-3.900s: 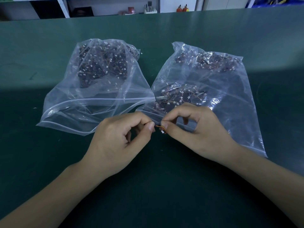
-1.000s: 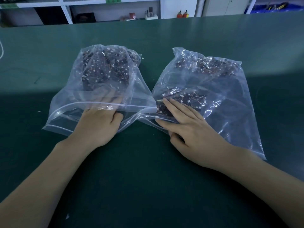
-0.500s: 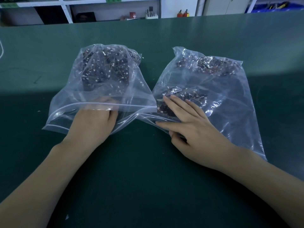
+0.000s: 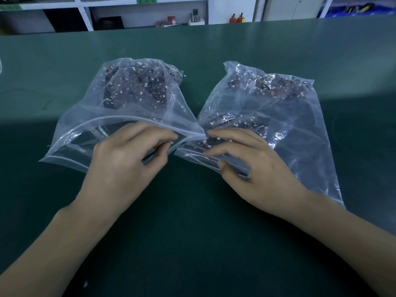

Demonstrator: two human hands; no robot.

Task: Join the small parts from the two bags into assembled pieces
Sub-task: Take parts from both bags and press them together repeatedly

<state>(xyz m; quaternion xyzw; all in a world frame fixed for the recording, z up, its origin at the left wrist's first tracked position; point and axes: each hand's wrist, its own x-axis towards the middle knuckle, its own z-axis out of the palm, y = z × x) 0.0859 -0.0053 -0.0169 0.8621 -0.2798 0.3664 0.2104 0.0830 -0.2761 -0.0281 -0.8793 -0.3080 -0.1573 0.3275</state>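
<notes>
Two clear zip bags lie side by side on the green table, mouths toward me. The left bag [image 4: 120, 116] and the right bag [image 4: 295, 129] each hold piles of small dark wired parts [image 4: 137, 88] with white connector ends. My left hand [image 4: 126, 163] is at the left bag's open mouth, fingers curled, thumb and fingertips pinching a small part [image 4: 171, 142] with a white tip; it is blurred. My right hand [image 4: 252, 166] reaches into the right bag's mouth. Its loosely bent fingers rest on the near pile of parts [image 4: 240, 125], with the thumb below against the plastic.
The green table [image 4: 192, 243] stretches wide around the bags. White shelving [image 4: 147, 11] with small items stands beyond the far table edge. A tiny white fleck [image 4: 85, 284] lies near the front left.
My left hand has drawn back out of the left bag and its fingers have curled into a pinch. My right hand's fingers have bent and pulled back slightly over the near pile.
</notes>
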